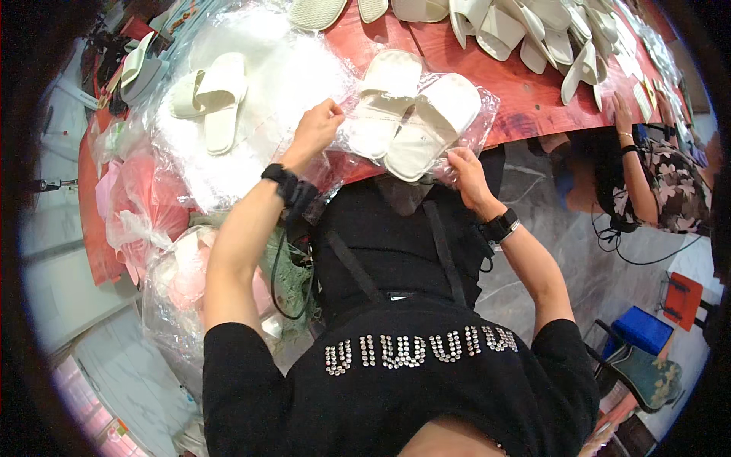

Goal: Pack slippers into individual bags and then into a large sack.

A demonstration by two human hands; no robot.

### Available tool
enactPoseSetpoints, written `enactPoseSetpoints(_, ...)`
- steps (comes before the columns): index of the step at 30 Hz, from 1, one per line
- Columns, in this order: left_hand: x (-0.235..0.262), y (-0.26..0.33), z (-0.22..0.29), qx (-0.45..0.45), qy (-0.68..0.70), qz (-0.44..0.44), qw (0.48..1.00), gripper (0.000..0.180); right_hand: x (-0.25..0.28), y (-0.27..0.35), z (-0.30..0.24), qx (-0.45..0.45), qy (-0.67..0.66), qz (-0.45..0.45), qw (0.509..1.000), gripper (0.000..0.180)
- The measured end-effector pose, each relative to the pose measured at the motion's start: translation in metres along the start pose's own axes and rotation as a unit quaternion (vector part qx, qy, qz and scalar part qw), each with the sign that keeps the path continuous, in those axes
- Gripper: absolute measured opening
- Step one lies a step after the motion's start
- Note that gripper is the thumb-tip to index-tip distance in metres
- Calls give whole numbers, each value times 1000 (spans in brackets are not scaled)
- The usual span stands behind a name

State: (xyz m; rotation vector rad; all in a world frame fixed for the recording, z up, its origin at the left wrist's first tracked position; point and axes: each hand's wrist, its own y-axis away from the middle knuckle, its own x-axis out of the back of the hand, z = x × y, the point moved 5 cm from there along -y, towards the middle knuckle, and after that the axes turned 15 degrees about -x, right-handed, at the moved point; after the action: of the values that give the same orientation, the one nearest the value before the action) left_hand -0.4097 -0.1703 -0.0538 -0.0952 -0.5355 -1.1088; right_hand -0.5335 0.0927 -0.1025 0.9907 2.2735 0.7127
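Note:
A pair of pale cream slippers (416, 145) lies side by side in a clear plastic bag (487, 107) at the front edge of the red table. My right hand (470, 180) pinches the bag's near right corner between thumb and fingers. Left of the bag, my left hand (317, 131) is raised with its fingers curled together; whether film is caught between them I cannot make out. Another pair of cream slippers (222, 107) rests on a stack of clear plastic bags (285, 84) to the left, one slipper crossing the other.
Many loose cream slippers (499, 34) are heaped along the far side of the red table (525, 114). Bulging bags (148, 194) with pink contents crowd the left. Across at the right, a person's hand (623, 114) rests by the table edge. A blue crate (638, 329) stands lower right.

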Motion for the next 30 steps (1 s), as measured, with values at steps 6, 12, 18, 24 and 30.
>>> enactPoseSetpoints(6, -33, -25, 25, -229, -410, 121, 875, 15, 22, 7, 3, 30, -3, 109, 994, 48)
enactPoseSetpoints(12, -29, -25, 10, -148, -361, 104, 915, 18, 13, 28, -22, 276, 352, 288, 847, 39)
enactPoseSetpoints(18, -67, 1, 46, -99, -263, 67, 957, 59, 20, -4, 18, 129, 293, 136, 938, 32)
enactPoseSetpoints(24, -90, 12, 23, 50, -129, 178, 974, 100, -10, -14, 33, -83, -92, -73, 990, 39)
enactPoseSetpoints(30, -82, 72, 52, -13, 536, 93, 839, 60, -32, 33, 8, -83, -139, -187, 969, 40)
